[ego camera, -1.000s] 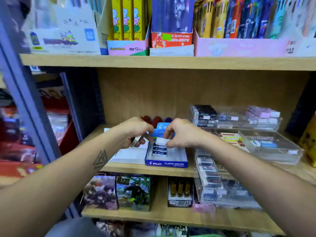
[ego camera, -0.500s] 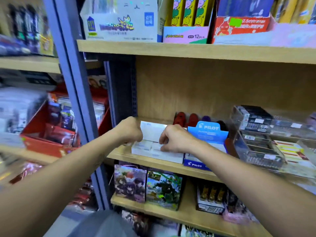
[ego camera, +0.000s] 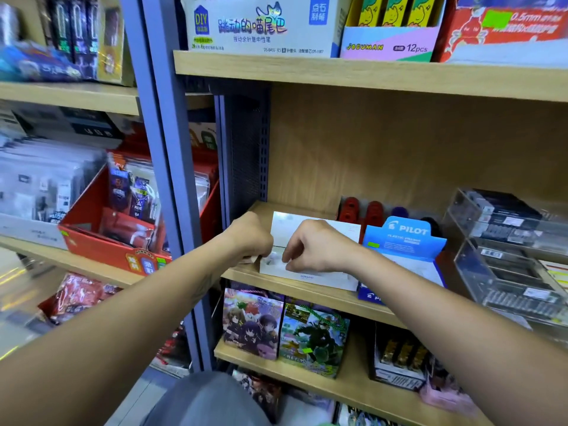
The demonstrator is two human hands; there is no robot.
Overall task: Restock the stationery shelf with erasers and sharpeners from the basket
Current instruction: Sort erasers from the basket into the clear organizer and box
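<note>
An open white display box (ego camera: 310, 276) stands on the middle shelf (ego camera: 295, 290), its lid flap (ego camera: 284, 224) upright behind. My left hand (ego camera: 249, 238) is curled at the box's front left corner, and a small pale piece (ego camera: 249, 259) shows under its fingers. My right hand (ego camera: 319, 247) reaches into the box from above, its fingertips pinching a small white item at the front. What lies inside the box is mostly hidden by my hands. A blue Pilot eraser box (ego camera: 405, 241) stands right beside it. No basket is in view.
Red and purple sharpeners (ego camera: 373, 210) stand behind the boxes. Clear acrylic trays (ego camera: 507, 241) of erasers fill the shelf's right. The upper shelf (ego camera: 338, 72) hangs close overhead. A grey-blue upright post (ego camera: 159, 149) and a red carton (ego camera: 101, 238) are to the left. Illustrated boxes (ego camera: 285, 327) sit below.
Both hands have moved left from the blue Pilot box to the white box. The view has swung left and closer to the shelf.
</note>
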